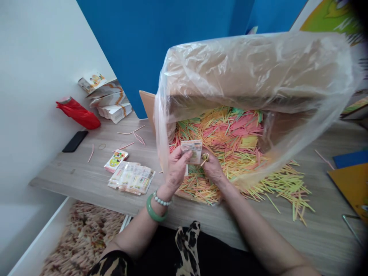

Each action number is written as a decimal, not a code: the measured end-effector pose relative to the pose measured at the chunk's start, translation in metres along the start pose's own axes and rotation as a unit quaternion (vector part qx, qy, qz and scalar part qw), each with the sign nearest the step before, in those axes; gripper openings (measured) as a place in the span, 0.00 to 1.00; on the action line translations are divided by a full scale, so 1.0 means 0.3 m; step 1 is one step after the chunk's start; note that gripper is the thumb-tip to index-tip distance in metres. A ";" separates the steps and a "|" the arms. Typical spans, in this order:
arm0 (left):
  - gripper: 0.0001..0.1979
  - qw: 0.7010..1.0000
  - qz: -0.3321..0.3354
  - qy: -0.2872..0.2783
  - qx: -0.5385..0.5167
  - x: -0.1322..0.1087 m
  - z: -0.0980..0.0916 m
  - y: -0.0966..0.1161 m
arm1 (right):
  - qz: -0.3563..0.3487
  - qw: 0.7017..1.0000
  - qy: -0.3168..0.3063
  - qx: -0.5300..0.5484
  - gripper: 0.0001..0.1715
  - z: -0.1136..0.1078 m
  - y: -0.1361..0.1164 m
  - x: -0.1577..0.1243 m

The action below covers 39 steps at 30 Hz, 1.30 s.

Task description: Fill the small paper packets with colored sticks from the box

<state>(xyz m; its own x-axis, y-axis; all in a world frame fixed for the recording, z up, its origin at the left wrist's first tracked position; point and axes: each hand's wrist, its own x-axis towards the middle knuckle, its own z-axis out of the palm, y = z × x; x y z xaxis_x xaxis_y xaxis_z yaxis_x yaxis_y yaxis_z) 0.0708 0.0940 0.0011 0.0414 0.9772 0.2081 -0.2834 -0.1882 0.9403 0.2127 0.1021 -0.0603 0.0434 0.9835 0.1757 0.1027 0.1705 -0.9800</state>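
Note:
My left hand is closed on a small clear printed packet, its thumb lying across the front. Close beside it, my right hand pinches a small bundle of short yellowish sticks, their ends poking out near the packet's right edge. Both hands are over the front of a carton lined with a clear plastic bag. Thin pastel sticks in pink, yellow, orange and green fill it. Left of my left hand, several flat filled packets overlap on the table, touching a small printed box.
Loose sticks spill over the table at the right. A black phone, a red pouch and stacked printed cartons lie at the left. Below is an open drawer of small pinkish pieces. A blue panel stands behind.

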 end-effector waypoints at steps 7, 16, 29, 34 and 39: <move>0.10 0.959 0.045 -0.192 0.202 -0.007 -0.010 -0.062 | 0.023 0.999 0.023 0.041 0.11 0.042 0.059 -0.008; 0.13 0.992 -0.115 0.059 -0.003 -0.010 -0.049 0.031 | 0.043 0.999 0.016 -0.010 0.09 0.024 -0.006 -0.021; 0.08 0.965 -0.190 -0.141 0.111 -0.077 -0.050 -0.053 | -0.062 0.988 -0.104 -0.096 0.08 0.037 -0.053 -0.035; 0.10 0.968 -0.240 -0.072 0.019 -0.060 -0.105 -0.005 | 0.029 0.995 -0.079 -0.046 0.07 0.008 -0.073 -0.028; 0.11 0.972 -0.231 -0.040 -0.010 -0.050 -0.124 0.026 | 0.150 0.973 0.019 0.176 0.11 -0.008 -0.099 -0.012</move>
<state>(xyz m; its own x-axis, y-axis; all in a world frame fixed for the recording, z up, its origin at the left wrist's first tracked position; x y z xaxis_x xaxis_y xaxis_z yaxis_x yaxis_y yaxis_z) 0.0322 0.0814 -0.0046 0.2433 0.9459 -0.2147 -0.2362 0.2724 0.9327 0.2120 0.0933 -0.0316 0.0557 0.9905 -0.1256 -0.2659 -0.1065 -0.9581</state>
